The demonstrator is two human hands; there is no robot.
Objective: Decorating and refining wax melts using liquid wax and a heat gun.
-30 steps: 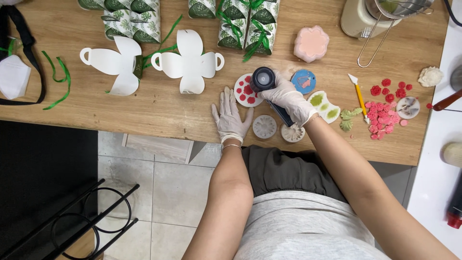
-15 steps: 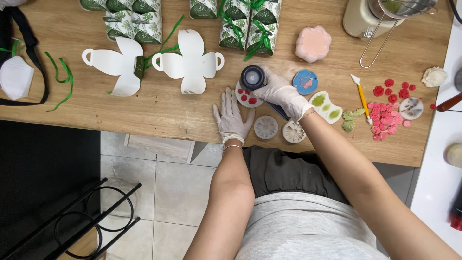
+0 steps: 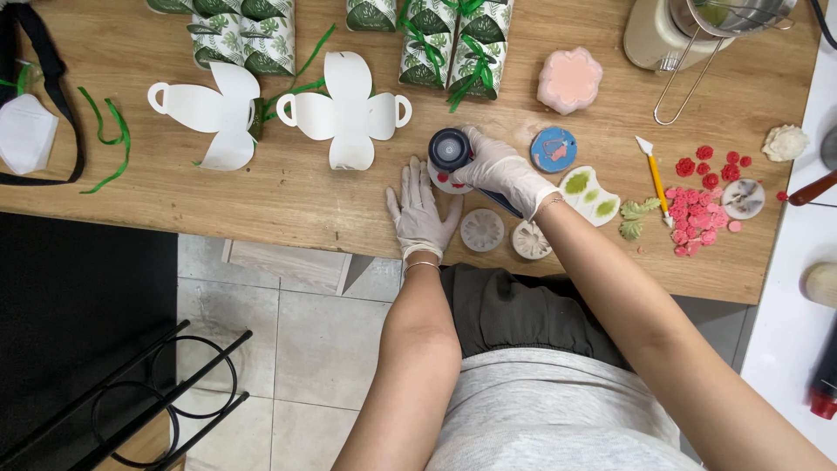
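1. Position change: dark round-topped tool now further left than one second ago and half a second ago, standing upright over white round mould with red spots.
2. Meaning, as judgement: pressing or stamping step in hand over that mould.
3. Right hand, gloved, wrapped around tool body, fingers closed on it.
4. Left hand, gloved, unchanged: flat on wooden surface, fingers spread, just beside mould, holding nothing.
5. Tool appearance: black cap with pale ring, cylindrical; lower end hidden.
6. Nearby: two pale round moulds toward surface edge.
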